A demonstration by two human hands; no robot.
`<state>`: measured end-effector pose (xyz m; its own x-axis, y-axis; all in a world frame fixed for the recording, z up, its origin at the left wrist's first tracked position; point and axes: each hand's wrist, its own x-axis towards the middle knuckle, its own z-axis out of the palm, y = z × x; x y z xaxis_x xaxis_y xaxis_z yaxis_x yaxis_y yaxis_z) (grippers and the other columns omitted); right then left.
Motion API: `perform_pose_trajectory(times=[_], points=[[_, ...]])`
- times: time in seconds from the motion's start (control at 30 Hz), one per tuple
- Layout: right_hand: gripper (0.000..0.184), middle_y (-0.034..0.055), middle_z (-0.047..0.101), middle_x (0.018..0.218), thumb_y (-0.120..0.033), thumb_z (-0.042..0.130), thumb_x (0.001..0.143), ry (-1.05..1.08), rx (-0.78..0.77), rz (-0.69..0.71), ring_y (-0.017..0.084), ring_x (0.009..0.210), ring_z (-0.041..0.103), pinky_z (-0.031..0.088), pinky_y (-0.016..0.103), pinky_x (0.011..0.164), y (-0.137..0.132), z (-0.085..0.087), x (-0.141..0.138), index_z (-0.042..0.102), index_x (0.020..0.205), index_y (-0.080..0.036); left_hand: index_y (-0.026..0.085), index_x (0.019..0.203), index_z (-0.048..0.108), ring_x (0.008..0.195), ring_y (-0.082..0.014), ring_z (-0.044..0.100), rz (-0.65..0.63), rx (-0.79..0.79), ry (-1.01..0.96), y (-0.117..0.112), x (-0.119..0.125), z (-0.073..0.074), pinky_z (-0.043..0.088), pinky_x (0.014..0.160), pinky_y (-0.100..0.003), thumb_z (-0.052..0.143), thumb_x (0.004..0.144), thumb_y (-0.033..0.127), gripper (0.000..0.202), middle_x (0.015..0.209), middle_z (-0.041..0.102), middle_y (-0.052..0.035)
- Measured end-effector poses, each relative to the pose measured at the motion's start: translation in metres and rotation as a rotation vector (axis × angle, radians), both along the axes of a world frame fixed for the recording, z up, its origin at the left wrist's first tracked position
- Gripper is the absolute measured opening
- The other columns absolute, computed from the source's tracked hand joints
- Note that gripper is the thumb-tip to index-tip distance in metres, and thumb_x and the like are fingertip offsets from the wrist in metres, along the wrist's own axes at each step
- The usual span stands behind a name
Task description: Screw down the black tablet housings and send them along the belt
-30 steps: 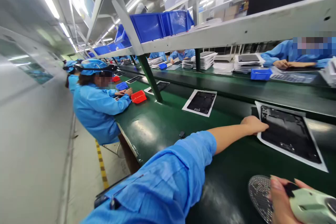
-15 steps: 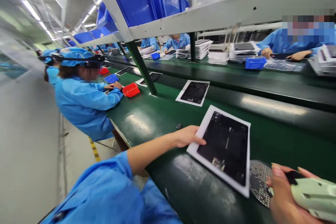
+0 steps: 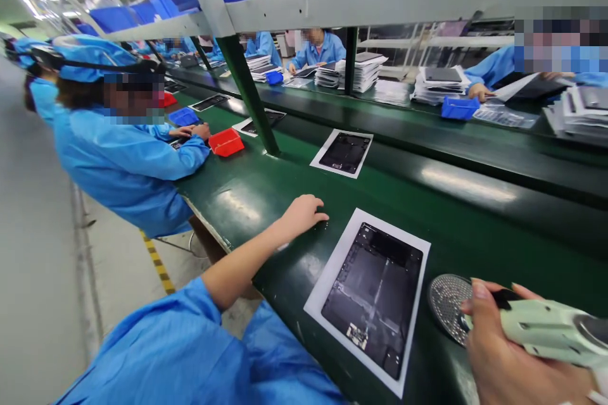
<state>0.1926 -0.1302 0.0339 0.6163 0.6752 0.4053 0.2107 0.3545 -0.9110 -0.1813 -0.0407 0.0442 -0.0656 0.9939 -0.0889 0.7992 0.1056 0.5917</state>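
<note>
A dark tablet housing (image 3: 375, 291) lies open side up on a white sheet (image 3: 332, 278) on the green belt (image 3: 266, 202), right in front of me. My left hand (image 3: 304, 212) is off the sheet, just to its upper left, with fingers curled down and pinched onto a small black part (image 3: 325, 224) on the belt. My right hand (image 3: 503, 361) at the lower right grips a pale green power screwdriver (image 3: 546, 329). A round perforated metal disc (image 3: 444, 304) lies between that hand and the sheet.
A second housing on a white sheet (image 3: 345, 153) lies farther along the belt. A co-worker in blue (image 3: 123, 152) sits at the left by a red bin (image 3: 227, 142). A green post (image 3: 247, 88) carries the shelf rail (image 3: 380, 0). Stacked trays (image 3: 361, 73) and a blue bin (image 3: 458, 107) stand opposite.
My left hand dragged the housing on its sheet from the far right to in front of me, let it go and moved left onto the small black part. The right hand kept the screwdriver.
</note>
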Motion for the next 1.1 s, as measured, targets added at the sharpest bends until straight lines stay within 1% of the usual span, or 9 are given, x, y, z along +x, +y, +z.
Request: perform_pose_trajectory(times=[0.07,0.17,0.33,0.43,0.53,0.67,0.8,0.97,1.1], points=[[0.05,0.0016,0.076,0.069,-0.038,0.108,0.069,-0.076,-0.003,-0.068,0.024,0.049,0.067,0.065,0.043,0.056,0.003,0.0,0.002,0.082,0.108,-0.019,0.017,0.088,0.084,0.073,-0.021,0.073,-0.028,-0.143,-0.066,0.021,-0.006,-0.002,0.055,0.071,-0.03,0.097,0.082,0.028,0.018,0.07,0.071,-0.0014],[0.048,0.0015,0.076,0.07,-0.04,0.106,0.073,-0.131,-0.017,-0.09,0.024,0.053,0.07,0.067,0.042,0.061,0.003,0.001,0.003,0.083,0.108,-0.018,0.016,0.088,0.082,0.059,-0.018,0.07,-0.033,-0.232,-0.113,0.031,-0.015,-0.002,0.053,0.06,-0.027,0.096,0.081,0.028,0.019,0.064,0.069,0.0009],[0.041,0.0029,0.079,0.078,-0.04,0.103,0.077,-0.144,-0.015,-0.127,0.024,0.063,0.076,0.072,0.045,0.077,0.0,0.002,0.004,0.081,0.104,-0.017,0.017,0.082,0.081,0.058,-0.0135,0.067,0.023,-0.157,-0.184,0.022,-0.03,0.025,0.052,0.06,-0.023,0.092,0.084,0.018,0.012,0.065,0.073,-0.0003],[0.039,0.0038,0.08,0.08,-0.04,0.099,0.082,-0.152,-0.015,-0.095,0.021,0.06,0.074,0.071,0.043,0.075,0.0,0.005,0.005,0.078,0.107,-0.017,0.017,0.097,0.086,0.072,-0.0165,0.078,0.03,-0.116,-0.454,0.017,-0.013,0.043,0.063,0.073,-0.027,0.094,0.088,0.029,0.016,0.078,0.082,-0.0047],[0.042,0.0042,0.08,0.08,-0.042,0.098,0.083,-0.134,0.015,-0.068,0.02,0.058,0.073,0.07,0.04,0.068,0.002,0.007,0.003,0.075,0.108,-0.017,0.017,0.101,0.088,0.085,-0.0206,0.084,-0.109,-0.174,-0.609,0.019,0.034,0.048,0.066,0.081,-0.031,0.091,0.092,0.035,0.02,0.088,0.086,-0.0086],[0.043,0.0048,0.079,0.088,-0.047,0.093,0.088,-0.164,-0.035,-0.043,0.021,0.071,0.078,0.071,0.039,0.072,0.006,-0.001,0.006,0.072,0.111,-0.019,0.021,0.088,0.09,0.089,-0.0213,0.082,-0.375,-0.162,-0.433,0.034,0.115,0.031,0.063,0.088,-0.032,0.088,0.094,0.029,0.011,0.091,0.088,-0.0054],[0.044,0.0057,0.077,0.092,-0.048,0.089,0.092,-0.193,-0.068,-0.065,0.025,0.085,0.081,0.072,0.043,0.08,0.01,-0.01,0.012,0.069,0.116,-0.019,0.02,0.082,0.091,0.095,-0.0228,0.082,-0.507,-0.047,-0.272,0.055,0.176,0.003,0.061,0.093,-0.032,0.086,0.093,0.021,0.012,0.099,0.088,-0.0061],[0.043,0.0031,0.075,0.089,-0.049,0.086,0.094,-0.197,-0.073,-0.068,0.024,0.082,0.08,0.072,0.045,0.083,0.013,-0.012,0.017,0.065,0.118,-0.02,0.02,0.086,0.092,0.092,-0.0211,0.079,-0.587,-0.015,-0.188,0.063,0.202,-0.027,0.058,0.092,-0.031,0.085,0.097,0.018,0.013,0.099,0.087,-0.0068],[0.042,0.0035,0.074,0.09,-0.05,0.085,0.095,-0.198,-0.094,-0.077,0.025,0.086,0.08,0.072,0.045,0.084,0.011,-0.012,0.016,0.065,0.118,-0.021,0.023,0.088,0.092,0.104,-0.0242,0.073,-0.603,0.126,-0.1,0.054,0.203,-0.041,0.055,0.108,-0.039,0.084,0.1,0.019,0.016,0.098,0.084,-0.0063]])
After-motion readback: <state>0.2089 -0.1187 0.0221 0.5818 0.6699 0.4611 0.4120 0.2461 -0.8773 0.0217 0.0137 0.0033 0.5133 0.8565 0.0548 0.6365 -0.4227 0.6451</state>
